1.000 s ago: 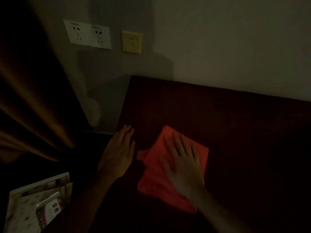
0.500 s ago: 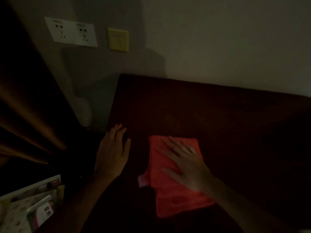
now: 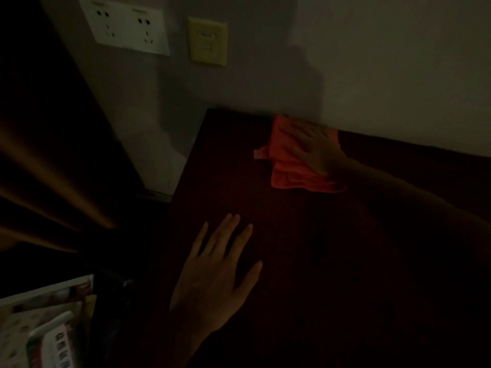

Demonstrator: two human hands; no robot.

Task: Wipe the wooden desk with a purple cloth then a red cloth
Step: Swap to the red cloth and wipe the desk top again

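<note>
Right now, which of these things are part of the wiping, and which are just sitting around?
Part of the job:
red cloth
wooden desk
right hand, pressing the cloth
left hand, flat on the desk

Just there:
wall sockets
yellow wall plate
curtain
printed packets

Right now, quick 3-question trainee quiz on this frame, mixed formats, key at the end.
1. True or false: the left hand grips the red cloth.
2. Where does the red cloth lie on the wooden desk?
A. at the near edge
B. at the far edge, by the wall
C. hanging off the left side
3. Fill in: the right hand lies flat on the ____.

Key
1. False: it rests flat on the bare desk, apart from the cloth.
2. B
3. red cloth
</note>
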